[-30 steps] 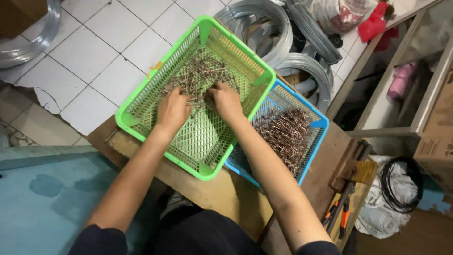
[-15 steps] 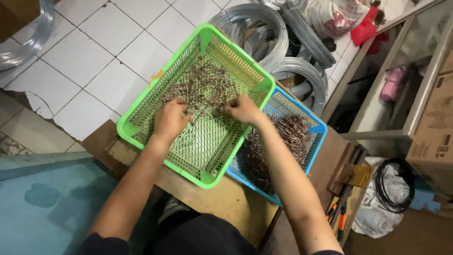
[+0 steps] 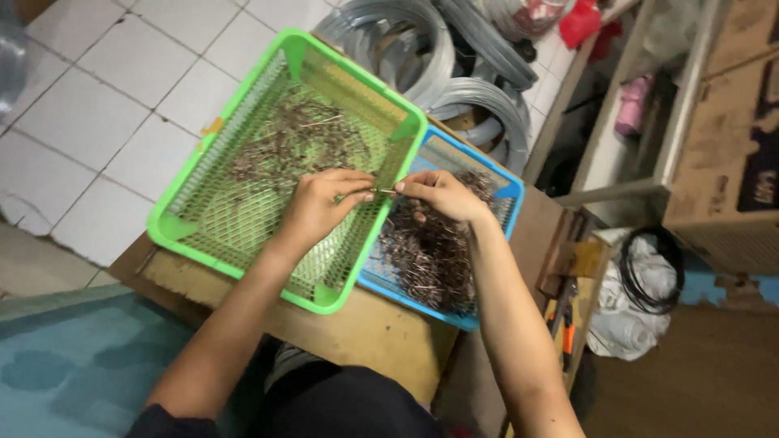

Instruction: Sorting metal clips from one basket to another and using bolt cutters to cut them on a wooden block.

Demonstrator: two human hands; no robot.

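A green mesh basket [image 3: 243,268] sits on a wooden board [image 3: 381,332], with a scatter of small brown metal pieces [image 3: 292,138] in its far half. A blue mesh basket [image 3: 503,195] to its right holds a dense pile of the same pieces [image 3: 430,259]. My left hand [image 3: 320,203] and my right hand [image 3: 442,193] meet over the green basket's right rim. Together they pinch one thin metal piece [image 3: 380,191] between their fingertips.
Coils of grey wire [image 3: 422,49] lie on the floor beyond the baskets. A metal rack [image 3: 649,105] and a cardboard box [image 3: 730,138] stand at the right. Orange-handled pliers [image 3: 566,324] rest by the board's right edge. White floor tiles [image 3: 97,113] are at the left.
Both hands have left the green basket's middle. My right hand passed over the blue basket and now meets the left at the green rim, holding a thin piece.
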